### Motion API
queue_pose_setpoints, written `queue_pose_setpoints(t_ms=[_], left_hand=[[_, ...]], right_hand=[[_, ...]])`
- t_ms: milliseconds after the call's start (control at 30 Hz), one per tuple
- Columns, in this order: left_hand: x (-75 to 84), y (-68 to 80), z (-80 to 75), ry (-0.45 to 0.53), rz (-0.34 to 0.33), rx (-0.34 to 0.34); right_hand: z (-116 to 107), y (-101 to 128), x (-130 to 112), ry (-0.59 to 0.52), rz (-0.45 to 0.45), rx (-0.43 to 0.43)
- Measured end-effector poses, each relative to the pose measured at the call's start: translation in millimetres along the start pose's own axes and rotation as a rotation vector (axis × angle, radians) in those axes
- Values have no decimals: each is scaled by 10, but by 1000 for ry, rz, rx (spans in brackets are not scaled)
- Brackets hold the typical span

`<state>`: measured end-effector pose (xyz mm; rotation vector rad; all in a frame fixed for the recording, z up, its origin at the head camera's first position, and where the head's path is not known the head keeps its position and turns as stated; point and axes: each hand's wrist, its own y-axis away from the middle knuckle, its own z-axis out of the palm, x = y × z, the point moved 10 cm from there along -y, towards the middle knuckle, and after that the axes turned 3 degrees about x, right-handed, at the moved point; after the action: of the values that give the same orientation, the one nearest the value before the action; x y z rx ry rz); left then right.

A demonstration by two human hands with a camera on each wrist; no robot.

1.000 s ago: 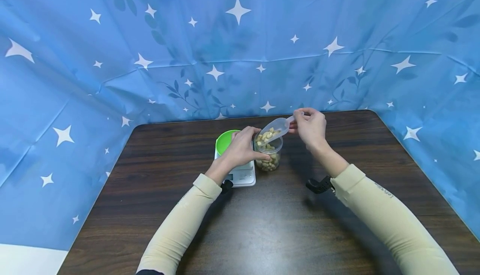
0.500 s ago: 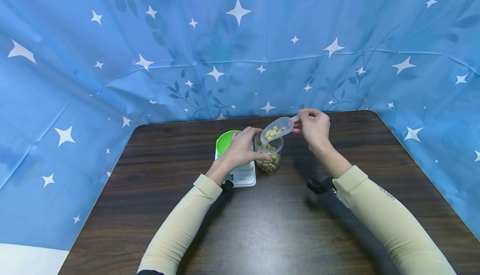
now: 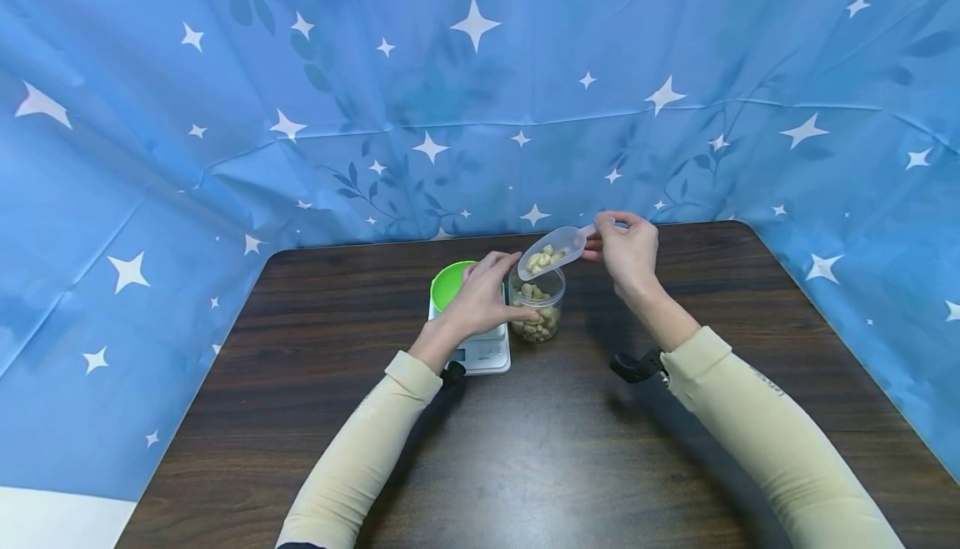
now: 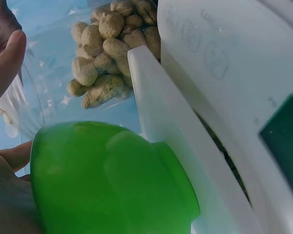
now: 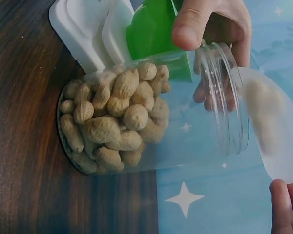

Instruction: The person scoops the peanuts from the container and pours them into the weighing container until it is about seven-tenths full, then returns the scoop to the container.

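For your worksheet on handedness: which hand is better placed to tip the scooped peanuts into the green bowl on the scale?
Probably the right hand: it holds the loaded scoop above the jar, near the green bowl. The left hand steadies the jar.

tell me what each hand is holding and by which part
The right hand pinches the clear scoop by its handle end. The left hand grips the peanut jar around its side.

A dark wooden table (image 3: 540, 449) carries a white scale (image 3: 483, 352) and, beside it, a clear peanut jar (image 3: 537, 316).
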<state>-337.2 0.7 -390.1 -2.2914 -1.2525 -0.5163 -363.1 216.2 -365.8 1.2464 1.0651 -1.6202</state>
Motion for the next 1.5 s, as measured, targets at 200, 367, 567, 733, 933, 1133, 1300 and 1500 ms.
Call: queue_pose_setpoints(t_ms=[200,367,567,733,933,1133,1300,1500], left_hand=[[-78,50,-106,9,-27,12],[-183,161,-209,3,-59,5],[-376,286,-385,16,-118,15],[-578,399,-481,37,-193,-14],[-725,486,-482,38,-231,-62],[-791,521,-460,40,-249,-97],[-824,528,-434,53,-252,-111],[-850,525,-425,48,-256,-110]], right_hand=[[77,-6,-12,8,-5,8],[197,14,23,12,19,3],[393,41,-7,71,-9,-17],[531,48,-10,103,-27,-39],[643,29,0,115,-45,-45],[741,46,-27,166,-84,-43],[823,95,-72,255,-186,-57],[928,178,-163,339,-347,-90]])
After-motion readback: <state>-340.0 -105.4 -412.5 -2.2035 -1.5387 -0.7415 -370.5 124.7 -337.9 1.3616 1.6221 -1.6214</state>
